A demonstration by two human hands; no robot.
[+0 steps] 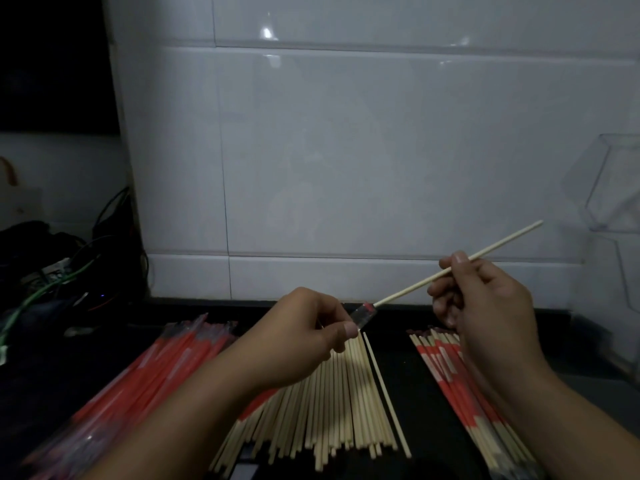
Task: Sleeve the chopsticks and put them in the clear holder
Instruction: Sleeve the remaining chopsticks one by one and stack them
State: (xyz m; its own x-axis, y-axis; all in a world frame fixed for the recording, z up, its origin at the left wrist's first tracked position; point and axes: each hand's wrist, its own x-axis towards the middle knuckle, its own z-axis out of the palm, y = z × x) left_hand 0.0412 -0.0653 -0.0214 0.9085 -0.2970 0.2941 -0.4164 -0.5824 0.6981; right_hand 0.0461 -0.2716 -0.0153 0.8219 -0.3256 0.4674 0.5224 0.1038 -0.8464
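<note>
At the far left of the frame we see a tangle of cables in the dark corner; below it, in the lower left, a heap of red sleeves lies on the black counter, their long axes running from lower left to upper right. Just right of centre-bottom we find a pile of bare chopsticks fanned out, pointing roughly away from us. Above that pile our left hand is curled, thumb and forefinger pinching the clear mouth of a sleeve; the lower tip of the held chopstick sits right at that mouth. Its long axis slants from centre up toward the upper right, the free end aimed at the clear holder at the right edge; our right hand grips it mid-length, fingers curled round it. Below that hand a row of sleeved chopsticks lies in the lower right, running toward the bottom right corner.
</note>
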